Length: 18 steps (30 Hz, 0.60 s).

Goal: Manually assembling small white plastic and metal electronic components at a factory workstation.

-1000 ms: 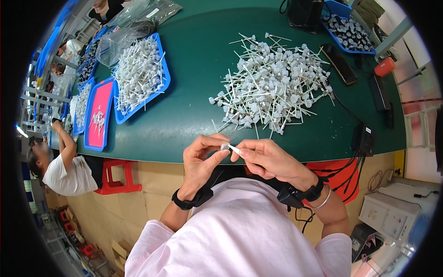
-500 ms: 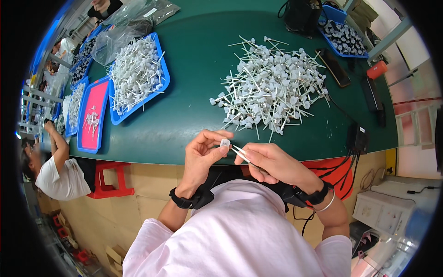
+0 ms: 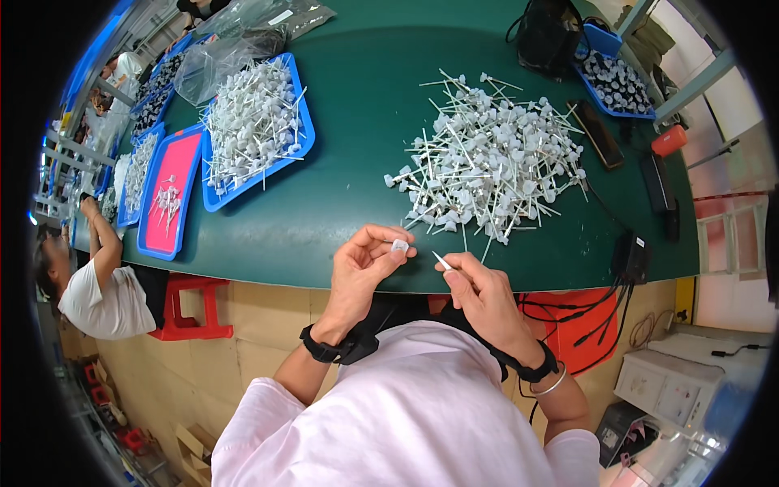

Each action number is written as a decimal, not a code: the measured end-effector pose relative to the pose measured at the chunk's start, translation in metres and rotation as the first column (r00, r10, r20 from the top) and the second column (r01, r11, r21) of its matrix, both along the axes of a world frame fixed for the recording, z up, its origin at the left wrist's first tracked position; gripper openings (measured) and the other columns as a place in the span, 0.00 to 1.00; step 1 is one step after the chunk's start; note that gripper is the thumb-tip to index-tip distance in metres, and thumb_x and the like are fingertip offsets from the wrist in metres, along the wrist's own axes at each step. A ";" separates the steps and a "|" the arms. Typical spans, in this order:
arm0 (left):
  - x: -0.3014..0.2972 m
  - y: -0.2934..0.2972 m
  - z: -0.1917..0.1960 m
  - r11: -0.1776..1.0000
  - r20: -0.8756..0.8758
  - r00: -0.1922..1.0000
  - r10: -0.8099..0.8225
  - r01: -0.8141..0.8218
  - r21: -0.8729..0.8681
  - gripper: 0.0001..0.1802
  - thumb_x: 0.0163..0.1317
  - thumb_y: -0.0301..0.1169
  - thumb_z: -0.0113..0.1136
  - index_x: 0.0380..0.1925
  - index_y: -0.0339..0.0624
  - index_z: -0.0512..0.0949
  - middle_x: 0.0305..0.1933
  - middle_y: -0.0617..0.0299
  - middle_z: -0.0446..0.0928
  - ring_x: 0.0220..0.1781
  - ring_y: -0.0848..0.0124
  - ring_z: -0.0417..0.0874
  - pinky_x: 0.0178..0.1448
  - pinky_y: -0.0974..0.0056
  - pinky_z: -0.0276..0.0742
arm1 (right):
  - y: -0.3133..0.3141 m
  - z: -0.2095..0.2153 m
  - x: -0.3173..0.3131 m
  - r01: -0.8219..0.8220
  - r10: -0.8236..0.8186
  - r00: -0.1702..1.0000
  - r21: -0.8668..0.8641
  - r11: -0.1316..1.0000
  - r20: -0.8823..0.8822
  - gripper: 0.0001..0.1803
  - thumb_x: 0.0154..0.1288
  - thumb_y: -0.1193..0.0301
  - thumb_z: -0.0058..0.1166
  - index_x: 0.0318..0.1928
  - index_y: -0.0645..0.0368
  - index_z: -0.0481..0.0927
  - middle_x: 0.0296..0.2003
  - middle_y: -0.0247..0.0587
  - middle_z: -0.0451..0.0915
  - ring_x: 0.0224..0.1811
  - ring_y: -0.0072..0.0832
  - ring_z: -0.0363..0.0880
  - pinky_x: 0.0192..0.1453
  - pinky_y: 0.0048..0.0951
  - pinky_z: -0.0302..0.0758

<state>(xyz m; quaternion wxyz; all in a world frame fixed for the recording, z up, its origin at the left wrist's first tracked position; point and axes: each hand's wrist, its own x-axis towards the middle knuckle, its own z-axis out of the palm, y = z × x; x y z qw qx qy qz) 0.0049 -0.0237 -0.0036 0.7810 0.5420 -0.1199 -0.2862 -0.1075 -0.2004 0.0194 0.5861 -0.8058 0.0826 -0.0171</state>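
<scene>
My left hand (image 3: 357, 268) pinches a small translucent white plastic piece (image 3: 400, 244) between thumb and fingers, over the table's near edge. To its right, my right hand (image 3: 485, 299) is closed around white-tipped tweezers (image 3: 442, 261). Their pale point aims up and left, a short gap away from the piece; the rest is hidden in the hand. Beyond both hands lies a large heap of white-stemmed parts with translucent heads (image 3: 499, 162), loose on the green table (image 3: 357, 105).
At left stand a blue tray (image 3: 308, 134) piled with similar parts and a pink-lined tray (image 3: 182, 156) with a few. A phone (image 3: 596, 134), a red cylinder (image 3: 669, 140) and a black cable box (image 3: 630, 258) lie at right. A person (image 3: 109, 296) sits at far left.
The tweezers have drawn back to the right, away from the white piece, and their tips now look closer together. My left hand still holds the piece. The whole view has shifted slightly.
</scene>
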 end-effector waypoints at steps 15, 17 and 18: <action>-0.017 -0.008 -0.004 0.993 0.136 0.986 0.099 -0.090 -0.074 0.13 0.66 0.17 0.58 0.49 0.32 0.73 0.60 0.46 0.74 0.59 0.62 0.81 0.64 0.63 0.76 | 0.013 0.020 0.021 -0.053 0.065 0.993 0.115 0.992 -0.100 0.15 0.78 0.62 0.42 0.45 0.62 0.75 0.15 0.39 0.74 0.17 0.29 0.76 0.25 0.33 0.69; -0.018 -0.010 -0.004 0.989 0.160 0.978 0.130 -0.117 -0.088 0.12 0.65 0.17 0.59 0.48 0.32 0.74 0.59 0.46 0.75 0.58 0.63 0.81 0.63 0.62 0.76 | 0.011 0.020 0.021 -0.056 0.067 0.993 0.107 0.993 -0.102 0.15 0.78 0.62 0.43 0.44 0.62 0.75 0.16 0.39 0.74 0.17 0.30 0.76 0.25 0.33 0.69; -0.019 -0.011 -0.005 0.989 0.165 0.977 0.132 -0.118 -0.088 0.12 0.64 0.17 0.59 0.48 0.32 0.74 0.58 0.47 0.75 0.58 0.63 0.81 0.64 0.62 0.76 | 0.010 0.020 0.021 -0.057 0.067 0.992 0.103 0.993 -0.103 0.15 0.78 0.62 0.43 0.44 0.62 0.75 0.16 0.39 0.74 0.17 0.30 0.75 0.25 0.33 0.69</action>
